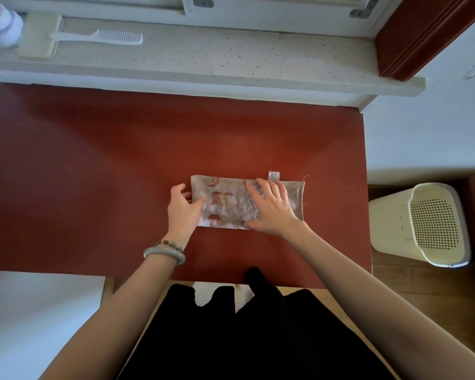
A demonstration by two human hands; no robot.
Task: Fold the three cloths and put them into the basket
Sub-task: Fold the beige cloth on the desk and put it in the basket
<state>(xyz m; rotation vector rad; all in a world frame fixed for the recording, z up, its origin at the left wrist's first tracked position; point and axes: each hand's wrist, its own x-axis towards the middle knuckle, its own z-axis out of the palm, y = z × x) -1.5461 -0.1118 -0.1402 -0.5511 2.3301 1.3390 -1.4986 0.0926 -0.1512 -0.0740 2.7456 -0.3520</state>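
The cloth point(231, 204) lies near the middle of the red tabletop point(93, 174), already folded to a long narrow strip that runs from left to right. The left hand point(183, 208) holds its left end. The thumb is on top, and the other fingers are curled at the edge, though I cannot tell if they reach under it. The right hand point(272, 207) rests flat on the right half, and its fingers point(261, 187) are spread and press the layers down. I judge that the next fold will bring the left end over to the right. The danger here is that the layers slide on each other. If the flat hand lifts too early or presses on one side only, the upper layer can shift and the edges will not meet, so the fold comes out crooked. The cloth looks thin and soft, so it probably does not keep a crease by itself. A small white tag point(274, 176) sticks out at the far edge and a loose thread point(305, 177) at the right corner, and a finger may catch on either one and pull the strip open. The basket point(390, 229) stands on the floor, to the right of the tabletop and lower than it, well apart from the cloth, and I see no cloth in the part of it that shows. If the cloth is carried so far with a light grip, or dropped from above, it can fall open or land on the rim.
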